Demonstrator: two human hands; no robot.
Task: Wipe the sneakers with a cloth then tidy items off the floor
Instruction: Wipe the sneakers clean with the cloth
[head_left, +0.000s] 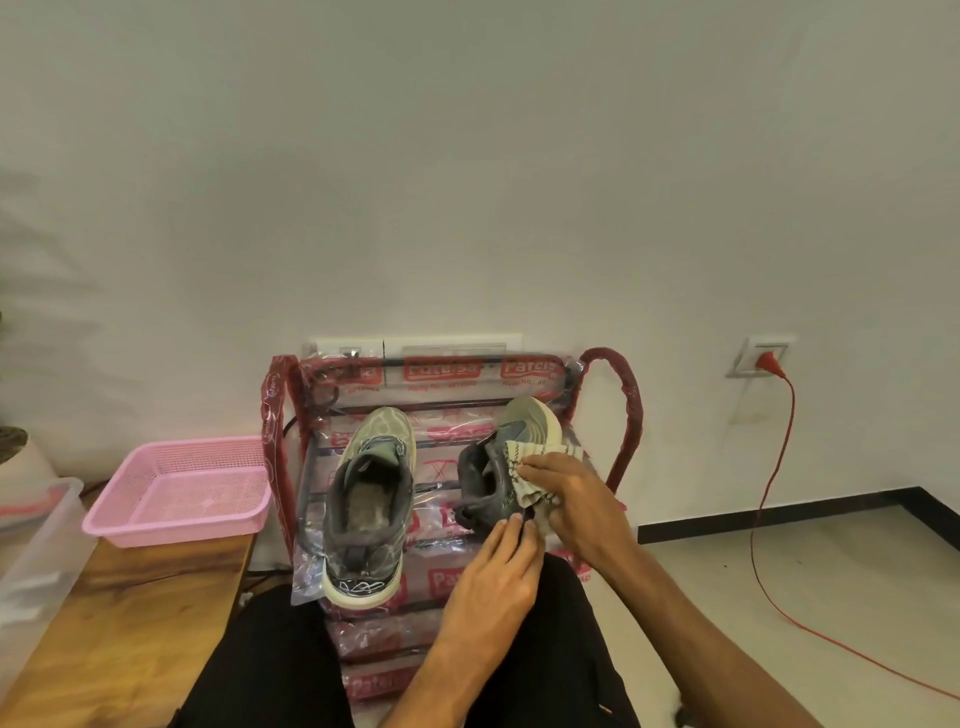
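Shoe rack (613, 364), wrapped in printed plastic, stands against the wall – its red side tubes bound the work area left and right. Open floor (779, 561) lies to the right of it, crossed by a red cable (769, 493) that runs up to a wall socket (763, 356). On the left the table (145, 623) comes just beside the rack, carrying a pink basket (176, 525) and a clear tub (41, 545) cut off at the frame edge.

Two sneakers sit on the rack's top tier. Left sneaker (371, 499) lies flat, heel toward the camera and hanging over the front edge, no hand on it. Right sneaker (519, 421) is tipped on its side, pale sole facing right.

Right hand (571, 499) holds the cloth (524, 452) bunched against this sneaker's side – fingers curled round the fabric, knuckles up. Left hand (493, 571) reaches to the heel, its fingers (511, 535) straight and pressed together, tips touching the dark collar.

The thumbs are hidden, as is the sneaker's heel under the hands. Lower rack tiers vanish behind the person's black-clad legs.
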